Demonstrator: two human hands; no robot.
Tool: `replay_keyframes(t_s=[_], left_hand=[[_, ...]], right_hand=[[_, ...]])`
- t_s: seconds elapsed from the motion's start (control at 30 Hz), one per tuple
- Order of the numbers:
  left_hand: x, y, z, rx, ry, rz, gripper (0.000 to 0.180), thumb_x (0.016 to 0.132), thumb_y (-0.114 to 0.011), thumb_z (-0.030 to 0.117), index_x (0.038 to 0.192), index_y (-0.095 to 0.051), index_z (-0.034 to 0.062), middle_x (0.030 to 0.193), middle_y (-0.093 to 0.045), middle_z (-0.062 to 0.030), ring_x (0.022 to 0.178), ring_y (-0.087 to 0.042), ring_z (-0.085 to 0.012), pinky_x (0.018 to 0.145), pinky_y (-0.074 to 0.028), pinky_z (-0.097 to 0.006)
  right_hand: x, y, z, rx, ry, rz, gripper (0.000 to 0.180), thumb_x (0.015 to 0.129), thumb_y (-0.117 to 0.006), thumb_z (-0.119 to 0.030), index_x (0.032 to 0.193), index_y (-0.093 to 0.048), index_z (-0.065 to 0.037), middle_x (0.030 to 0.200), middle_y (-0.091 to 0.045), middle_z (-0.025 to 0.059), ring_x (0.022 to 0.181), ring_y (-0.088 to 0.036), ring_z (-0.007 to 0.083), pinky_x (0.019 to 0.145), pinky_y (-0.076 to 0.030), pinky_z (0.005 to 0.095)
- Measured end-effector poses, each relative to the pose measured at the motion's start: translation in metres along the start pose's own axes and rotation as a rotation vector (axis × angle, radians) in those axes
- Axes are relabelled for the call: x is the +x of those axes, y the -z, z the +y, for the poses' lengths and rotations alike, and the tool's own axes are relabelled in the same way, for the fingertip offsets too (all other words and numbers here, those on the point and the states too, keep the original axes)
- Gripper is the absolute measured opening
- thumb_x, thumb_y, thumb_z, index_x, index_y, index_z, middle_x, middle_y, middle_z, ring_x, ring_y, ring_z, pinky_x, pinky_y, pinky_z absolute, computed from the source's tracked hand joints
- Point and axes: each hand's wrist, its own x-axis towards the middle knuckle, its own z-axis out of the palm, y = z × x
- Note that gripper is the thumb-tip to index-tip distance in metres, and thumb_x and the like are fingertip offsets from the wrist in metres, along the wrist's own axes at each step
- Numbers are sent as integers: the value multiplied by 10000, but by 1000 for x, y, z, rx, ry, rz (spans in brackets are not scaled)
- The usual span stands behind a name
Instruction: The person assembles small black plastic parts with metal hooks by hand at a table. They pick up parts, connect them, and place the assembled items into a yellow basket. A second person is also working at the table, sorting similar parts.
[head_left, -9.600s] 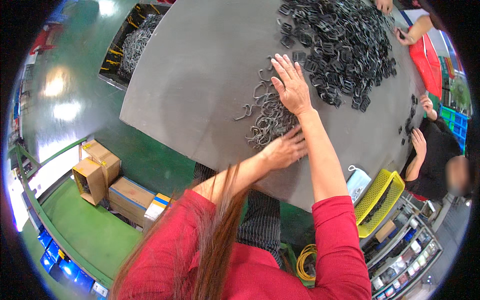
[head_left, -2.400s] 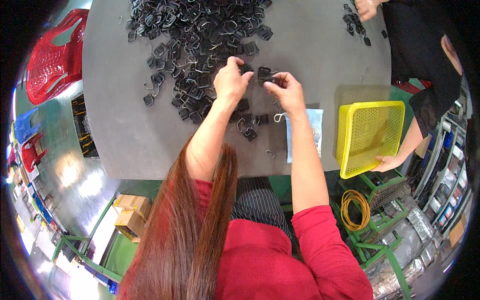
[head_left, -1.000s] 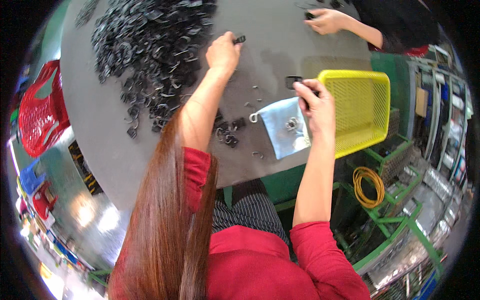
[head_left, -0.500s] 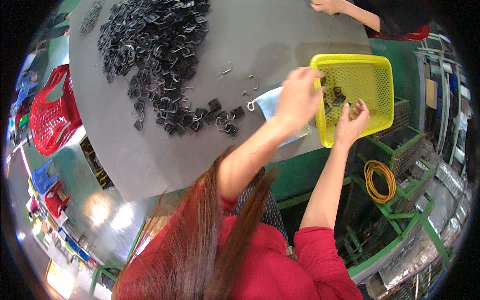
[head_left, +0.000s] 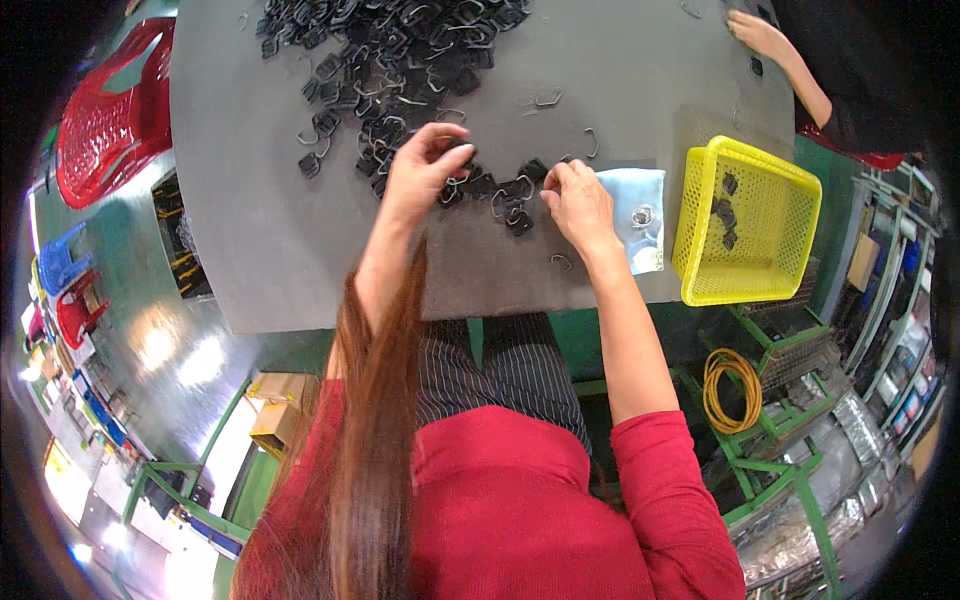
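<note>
My left hand (head_left: 424, 178) is over the near edge of the parts, its thumb and fingers closed around a small black part (head_left: 459, 146). To its right, my right hand (head_left: 582, 208) has its fingers curled and pressed together just above the table; what they hold, if anything, is hidden. Between the hands lie several loose black square parts (head_left: 518, 222) with bent metal wire hooks. Beyond my left hand spreads a large heap of the same black parts (head_left: 385, 55). Next to my right hand is a flat pale blue packet (head_left: 640, 195).
A yellow perforated basket (head_left: 692, 240) with several black parts inside stands at the table's right edge. Loose wire hooks (head_left: 592, 143) lie on the grey table (head_left: 300, 260). At the far right, another person's hand (head_left: 757, 35) rests over the table. A red chair (head_left: 115, 125) stands left.
Both hands have moved left, away from the yellow basket to the loose black parts. My left hand has closed around a part. The whole view has shifted.
</note>
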Motion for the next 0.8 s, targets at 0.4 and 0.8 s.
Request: replay_keyframes(t_s=[0.4, 0.8], left_hand=[[-10, -15, -17, 973, -219, 314, 361, 757, -721, 355, 928, -619, 54, 673, -624, -87, 609, -604, -221, 568, -460, -331], [-26, 110, -6, 285, -19, 323, 246, 824, -670, 264, 940, -678, 47, 808, -621, 44, 696, -528, -64, 622, -415, -218]], right_hand=[[34, -9, -40, 61, -205, 83, 432, 698, -762, -246, 1008, -526, -58, 1034, -551, 144, 941, -593, 330, 730, -507, 409], [60, -9, -62, 1204, -409, -142, 268, 770, -733, -201, 948, -617, -37, 881, -631, 44, 804, -614, 127, 698, -502, 264]])
